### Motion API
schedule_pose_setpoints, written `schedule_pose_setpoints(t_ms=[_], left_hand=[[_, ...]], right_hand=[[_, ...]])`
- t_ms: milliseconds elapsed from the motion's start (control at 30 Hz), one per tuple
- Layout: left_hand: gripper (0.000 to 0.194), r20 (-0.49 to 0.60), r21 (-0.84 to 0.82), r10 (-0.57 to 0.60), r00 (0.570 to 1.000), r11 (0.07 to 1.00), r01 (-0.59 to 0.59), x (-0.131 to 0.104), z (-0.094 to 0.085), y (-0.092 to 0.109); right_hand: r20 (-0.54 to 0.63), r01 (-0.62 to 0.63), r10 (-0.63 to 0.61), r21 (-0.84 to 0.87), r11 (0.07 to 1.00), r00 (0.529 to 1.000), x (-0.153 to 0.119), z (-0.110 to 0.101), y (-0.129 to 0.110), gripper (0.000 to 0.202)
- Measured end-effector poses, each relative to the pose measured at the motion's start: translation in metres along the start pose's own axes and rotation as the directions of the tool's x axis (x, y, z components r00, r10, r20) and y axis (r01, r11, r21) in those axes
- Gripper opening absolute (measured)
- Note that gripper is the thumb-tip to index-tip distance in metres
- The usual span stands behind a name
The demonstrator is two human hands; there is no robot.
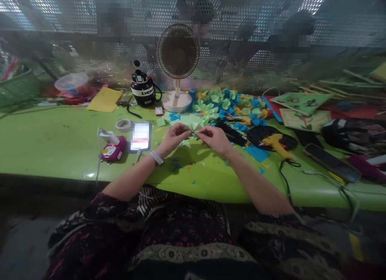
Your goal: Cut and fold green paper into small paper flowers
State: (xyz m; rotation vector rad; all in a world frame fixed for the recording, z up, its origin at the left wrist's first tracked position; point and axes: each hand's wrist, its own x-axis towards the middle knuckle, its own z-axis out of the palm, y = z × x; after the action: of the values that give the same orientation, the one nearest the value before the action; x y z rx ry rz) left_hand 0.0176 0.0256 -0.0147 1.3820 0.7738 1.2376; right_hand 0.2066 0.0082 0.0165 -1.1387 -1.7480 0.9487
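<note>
My left hand (pixel 174 138) and my right hand (pixel 214 139) meet over the middle of the green table. Between their closed fingertips is a light green folded paper piece (pixel 195 122), its petal-like edges fanning out beyond the fingers. Both hands pinch its near edge; the exact folds are too small to make out. Small blue, yellow and green paper scraps (pixel 176 166) lie on the table below the hands. Behind them spreads a heap of green, blue and yellow paper flowers (pixel 220 101). Just right of my right hand lies a black object (pixel 233 134), partly covered by the hand.
A fan (pixel 178 56) and a dark jug (pixel 142 89) stand at the back. To the left are a lit phone (pixel 140 136), a tape roll (pixel 123 125) and a purple power socket (pixel 113 150). On the right lie a yellow glue gun (pixel 276 144), a dark phone (pixel 331 162), cables and green paper cards (pixel 301 101).
</note>
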Motion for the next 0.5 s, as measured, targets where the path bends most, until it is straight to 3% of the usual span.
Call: schedule_pose_setpoints(t_ms=[233, 500], left_hand=[[0.025, 0.031, 0.327, 0.196, 0.98, 0.925, -0.195, -0.0018, 0.0003, -0.0105], [0.014, 0.052, 0.494, 0.321, 0.946, 0.815, -0.304, -0.007, 0.0021, -0.0028]], right_hand=[[-0.189, 0.095, -0.142, -0.234, 0.968, 0.972, -0.0098, 0.0051, -0.0075, 0.029], [-0.217, 0.095, -0.161, -0.284, 0.954, 0.963, -0.0087, 0.0067, -0.0054, 0.027]])
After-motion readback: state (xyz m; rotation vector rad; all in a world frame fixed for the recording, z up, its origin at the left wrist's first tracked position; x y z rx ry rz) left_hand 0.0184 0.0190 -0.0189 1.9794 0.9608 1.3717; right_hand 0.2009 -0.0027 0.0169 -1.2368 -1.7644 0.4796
